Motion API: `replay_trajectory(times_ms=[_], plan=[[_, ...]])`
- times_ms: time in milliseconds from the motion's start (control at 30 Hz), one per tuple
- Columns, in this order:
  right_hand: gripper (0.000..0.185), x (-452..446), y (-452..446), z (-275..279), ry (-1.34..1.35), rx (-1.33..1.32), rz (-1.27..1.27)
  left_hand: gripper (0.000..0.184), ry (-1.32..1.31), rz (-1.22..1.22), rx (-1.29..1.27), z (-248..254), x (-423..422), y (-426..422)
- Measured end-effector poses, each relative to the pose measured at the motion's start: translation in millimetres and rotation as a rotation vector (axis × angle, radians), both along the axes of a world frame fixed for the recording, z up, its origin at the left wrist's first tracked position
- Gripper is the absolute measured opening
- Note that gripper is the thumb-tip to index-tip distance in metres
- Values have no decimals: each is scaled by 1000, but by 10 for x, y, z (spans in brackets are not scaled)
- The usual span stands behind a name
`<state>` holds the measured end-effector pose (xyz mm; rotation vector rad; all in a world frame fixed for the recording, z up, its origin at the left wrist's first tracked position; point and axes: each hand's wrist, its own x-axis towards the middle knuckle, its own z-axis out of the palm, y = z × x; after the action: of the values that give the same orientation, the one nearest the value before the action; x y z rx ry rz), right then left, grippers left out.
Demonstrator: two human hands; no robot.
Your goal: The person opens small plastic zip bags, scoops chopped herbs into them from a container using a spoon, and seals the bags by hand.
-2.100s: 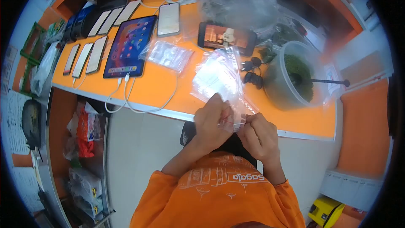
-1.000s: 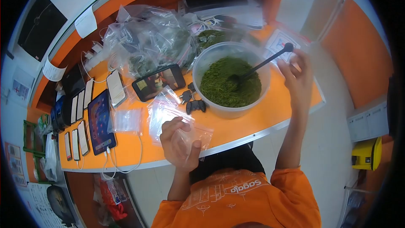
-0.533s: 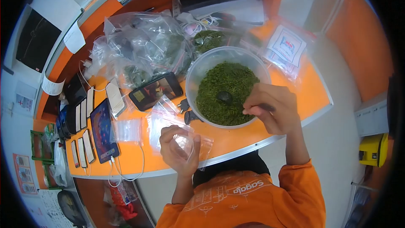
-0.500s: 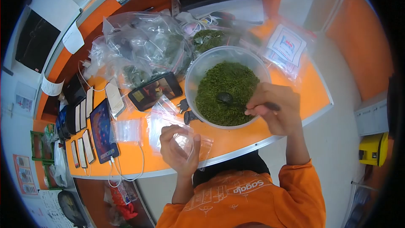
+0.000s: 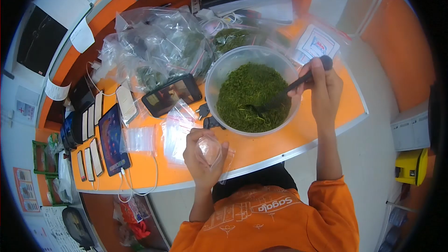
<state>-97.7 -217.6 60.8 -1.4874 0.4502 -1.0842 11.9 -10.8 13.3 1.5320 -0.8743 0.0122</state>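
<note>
A clear plastic tub (image 5: 215, 108) on the orange counter holds a heap of chopped green herb (image 5: 249, 88). My right hand (image 5: 322, 86) is closed around the handle of a black spoon (image 5: 291, 86), at the tub's right rim. The spoon slants down to the left and its bowl is sunk in the herb. Left of and nearer than the tub, my left hand (image 5: 199, 158) grips a small clear plastic bag (image 5: 209, 150), its mouth spread open. More clear bags (image 5: 176, 133) lie beside that hand.
Left of the tub a phone (image 5: 171, 95) leans at an angle. A tablet (image 5: 113, 140) and several phones lie further left with white cables. Large clear bags (image 5: 163, 42) fill the back, and a printed zip bag (image 5: 316, 46) lies behind right. The counter's edge (image 5: 289, 159) curves in front of me.
My right hand has risen and turned, with the spoon handle now upward and its bowl dug into the herb. The bag in my left hand now faces me more.
</note>
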Motion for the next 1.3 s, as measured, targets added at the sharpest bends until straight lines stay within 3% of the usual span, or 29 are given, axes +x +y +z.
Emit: replay_trajectory(times_ms=[367, 567, 667, 933, 1200, 1300], plan=[[39, 24, -220, -84, -96, -12, -221, 34, -114, -18, -39, 345, 223, -106], [37, -50, -358, 143, -259, -65, -392, 30, -87, -246, -138, 773, 384, -658], [36, -100, -374, 352, -284, -184, -527, 28, -130, -262, -58, 695, 504, -943], [37, 2, -97, 631, -368, -272, -500, 35, -229, -122, 231, 639, 475, -1192], [31, -1, 226, 502, -217, -945, -527, 45, -238, -112, 272, 609, 545, -1210], [13, 21, 201, 416, -376, -1157, -249, 48, -245, -115, 269, 619, 543, -1180]])
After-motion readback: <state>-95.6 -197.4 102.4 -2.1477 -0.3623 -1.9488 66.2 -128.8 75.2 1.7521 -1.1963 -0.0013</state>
